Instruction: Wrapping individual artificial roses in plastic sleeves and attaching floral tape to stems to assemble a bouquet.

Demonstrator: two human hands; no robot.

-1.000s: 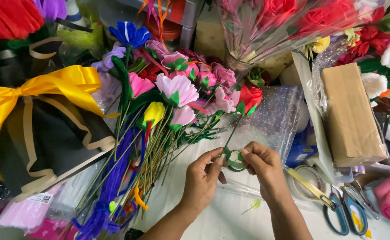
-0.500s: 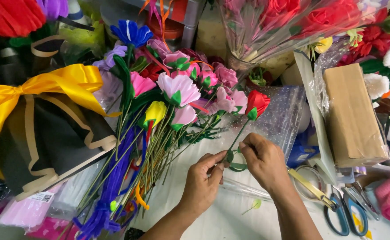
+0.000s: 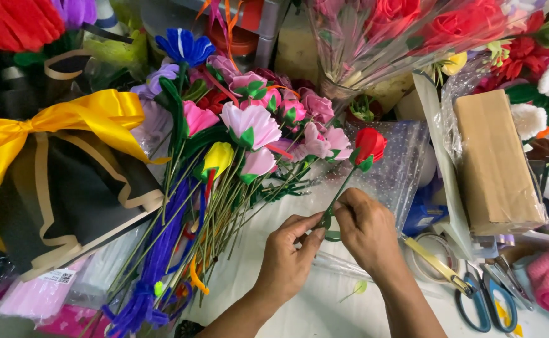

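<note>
— Left of the pinch, what lies nearest?

— Off to that side a heap of artificial flowers [image 3: 237, 144] fans out, their stems running down and away from the hands toward the purple pipe cleaners [image 3: 155, 263]

— And the left hand [image 3: 287, 263]?

— It comes up from below, thumb and forefinger closed on the lower end of the green stem [image 3: 340, 191], right where a roll of green tape [image 3: 332, 235] sits under the fingertips

— Where does the stem run from there?

— Up and to the right of the pinch, on a slant, ending in the red rose [image 3: 369, 144], which stands well above both hands. So the long axis goes from the hands at the bottom to the bloom at the top right

— The right hand [image 3: 368, 231]?

— Just beside the left, touching it at the fingertips, clenched on the same low part of the stem. Both are equally near the stem's base; neither is near the bloom

— Anything further right?

— Blue-handled scissors [image 3: 487, 300] lie on the table [image 3: 324, 313] beyond the right wrist, and a brown cardboard box [image 3: 497, 163] leans above them, well apart from the grip
</note>
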